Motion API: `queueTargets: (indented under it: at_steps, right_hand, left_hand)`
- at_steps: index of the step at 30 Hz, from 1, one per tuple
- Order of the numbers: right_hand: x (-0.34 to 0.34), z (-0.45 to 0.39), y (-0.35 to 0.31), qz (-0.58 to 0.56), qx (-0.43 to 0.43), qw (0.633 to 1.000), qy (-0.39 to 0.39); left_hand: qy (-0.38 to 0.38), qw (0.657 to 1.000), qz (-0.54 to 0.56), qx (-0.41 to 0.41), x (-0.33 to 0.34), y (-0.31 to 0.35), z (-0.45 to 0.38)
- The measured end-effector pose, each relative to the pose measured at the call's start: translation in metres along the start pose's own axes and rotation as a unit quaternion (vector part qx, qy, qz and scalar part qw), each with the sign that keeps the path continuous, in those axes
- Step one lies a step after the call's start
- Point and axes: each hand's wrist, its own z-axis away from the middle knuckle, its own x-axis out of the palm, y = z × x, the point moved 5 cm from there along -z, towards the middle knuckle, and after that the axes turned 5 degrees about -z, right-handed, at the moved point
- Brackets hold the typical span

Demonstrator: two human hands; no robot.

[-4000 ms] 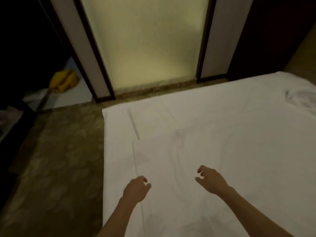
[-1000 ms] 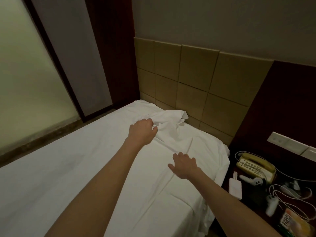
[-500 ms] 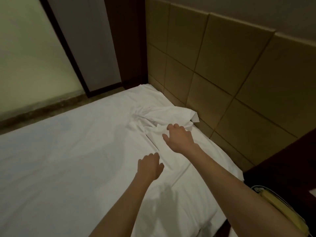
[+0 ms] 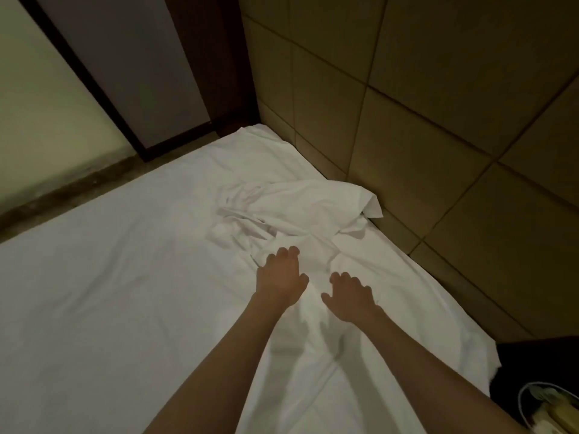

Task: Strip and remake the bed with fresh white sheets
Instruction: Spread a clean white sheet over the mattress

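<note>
L hand (image 4: 279, 278) fingers are curled down into the white sheet (image 4: 131, 292), prob bunching a fold just below the crumpled heap (image 4: 300, 211) at frame center; whether they truly pinch cloth, can't tell. R hand (image 4: 351, 296) fingers are spread a bit apart, tips resting on the sheet, gripping nothing. Half a sec ago the R hand was up on the heap w/ the L lower; now they've swapped, L forward, both side by side. Means: smoothing/pulling toward the headboard (image 4: 423, 120), upper right, is underway. Sheet covers the bed, flat at left, wrinkled near the head end. Nightstand (image 4: 539, 364) & phone (image 4: 551, 405) at lower right.
</note>
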Motion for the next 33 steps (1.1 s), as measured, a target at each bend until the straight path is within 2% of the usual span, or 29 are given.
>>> queueTargets:
  at_steps: [5,10,13,16,18,19,21,23,27,29,31,33]
  right_hand:
    - [-0.013,-0.095,0.047,-0.147,0.058,0.986,0.05]
    - [0.014,-0.165,0.071,-0.242,0.085,0.966,0.041]
    - [0.051,-0.179,0.076,-0.301,0.095,0.949,-0.016]
    - [0.084,-0.176,0.071,-0.309,0.094,0.946,-0.038]
    - [0.086,-0.177,0.067,-0.341,0.095,0.935,0.012]
    - [0.079,-0.18,0.068,-0.387,0.113,0.913,0.061]
    - [0.064,-0.195,0.075,-0.518,0.167,0.83,0.124]
    - [0.053,-0.21,0.071,-0.595,0.207,0.77,0.1]
    - [0.051,-0.235,0.025,-0.699,0.198,0.687,0.005]
    - [0.057,-0.239,-0.012,-0.716,0.182,0.674,-0.005]
    - [0.067,-0.239,-0.047,-0.706,0.161,0.69,0.012]
    - [0.072,-0.228,-0.073,-0.683,0.137,0.718,0.002]
  left_hand:
    - [0.036,0.998,-0.01,0.042,0.032,0.005,-0.088]
    - [-0.033,0.997,-0.051,0.056,0.089,-0.004,-0.153]
    - [-0.063,0.992,-0.097,0.053,0.128,-0.025,-0.164]
    - [-0.074,0.992,-0.102,0.033,0.163,-0.07,-0.15]
    - [-0.093,0.994,-0.052,0.005,0.181,-0.104,-0.132]
    - [-0.098,0.995,-0.021,-0.007,0.188,-0.117,-0.123]
    - [-0.087,0.996,0.026,-0.011,0.193,-0.135,-0.106]
    - [-0.067,0.996,0.051,0.005,0.196,-0.147,-0.093]
    - [-0.081,0.993,0.086,-0.003,0.189,-0.161,-0.086]
    - [-0.102,0.99,0.098,-0.018,0.183,-0.161,-0.084]
    - [-0.137,0.981,0.13,-0.043,0.175,-0.162,-0.084]
    - [-0.126,0.951,0.267,-0.094,0.159,-0.159,-0.085]
